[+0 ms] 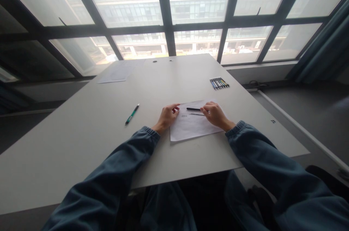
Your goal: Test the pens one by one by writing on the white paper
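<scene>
A sheet of white paper [191, 131] lies in front of me near the table's edge. My right hand [214, 114] is over its right part, fingers closed on the end of a black pen barrel [193, 109]. Just below the barrel a thin pen refill [196, 114] points left, its right end hidden by that hand. To the left on the sheet is a small grey mark or part [184, 115], too small to make out. My left hand [167, 116] rests at the paper's left edge, fingers loosely bent and apart, with nothing visible in them.
A green and black pen [132, 114] lies left of my left hand. Several pens [219, 83] sit side by side at the table's right edge. More paper sheets [117, 72] lie far left. Two small dark items, one a disc [155, 61], are near the far edge, before the windows.
</scene>
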Motion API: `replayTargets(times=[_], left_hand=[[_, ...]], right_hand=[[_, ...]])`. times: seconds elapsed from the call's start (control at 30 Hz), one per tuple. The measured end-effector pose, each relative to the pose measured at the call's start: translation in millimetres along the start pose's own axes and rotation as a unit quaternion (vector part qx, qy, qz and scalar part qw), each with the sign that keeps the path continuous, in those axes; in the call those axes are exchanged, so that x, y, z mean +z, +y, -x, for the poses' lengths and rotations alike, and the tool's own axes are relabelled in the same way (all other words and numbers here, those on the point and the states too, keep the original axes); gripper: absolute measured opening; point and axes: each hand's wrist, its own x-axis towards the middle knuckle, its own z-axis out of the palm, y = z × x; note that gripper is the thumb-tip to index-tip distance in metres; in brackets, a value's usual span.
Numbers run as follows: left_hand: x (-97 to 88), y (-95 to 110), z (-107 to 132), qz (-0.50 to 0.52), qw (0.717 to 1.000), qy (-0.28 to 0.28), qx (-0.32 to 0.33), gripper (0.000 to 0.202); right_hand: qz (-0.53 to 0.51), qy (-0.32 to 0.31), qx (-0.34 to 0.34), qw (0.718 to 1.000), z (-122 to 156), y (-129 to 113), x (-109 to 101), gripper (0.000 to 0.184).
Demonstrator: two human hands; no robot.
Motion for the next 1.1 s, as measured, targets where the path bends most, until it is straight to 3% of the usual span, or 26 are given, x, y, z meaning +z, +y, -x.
replayTargets(times=[0.1,0.23,0.4,0.53,0.63,0.73,0.9,1.1], left_hand=[[0.1,-0.3,-0.3,0.012,1.0,0.007,-0.004,0.045],[-1.8,2.8,-1.3,0.007,0.999,0.039,0.015,0.04],[-3.2,-3.5,-3.1,-0.076,0.995,0.052,0.037,0.04],[-0.6,-15.0,-3.0,-0.149,0.988,0.049,-0.002,0.038],[0.5,-17.3,-1.1,-0.205,0.978,0.008,-0.049,0.041],[0.0,-14.7,0.7,-0.231,0.971,-0.026,-0.055,0.044],[-1.8,-10.8,-0.5,-0.225,0.973,-0.026,-0.03,0.047],[-6.6,6.6,-0.7,-0.184,0.98,0.052,0.062,0.042]], right_hand=[[-0.001,0.002,-0.002,1.0,-0.4,1.2,-0.4,0.032],[-0.015,0.04,0.007,0.999,-1.5,6.5,-2.2,0.023],[0.011,0.086,0.064,0.994,-3.5,26.7,-3.9,0.031],[0.047,0.066,0.137,0.987,-3.5,41.3,-4.5,0.032],[0.076,0.029,0.182,0.98,-2.4,43.7,-4.5,0.032],[0.096,-0.005,0.2,0.975,-1.1,42.2,-3.8,0.032],[0.101,-0.003,0.197,0.975,-0.6,41.1,-3.1,0.031],[0.06,0.088,0.111,0.988,-3.0,37.2,-3.4,0.027]])
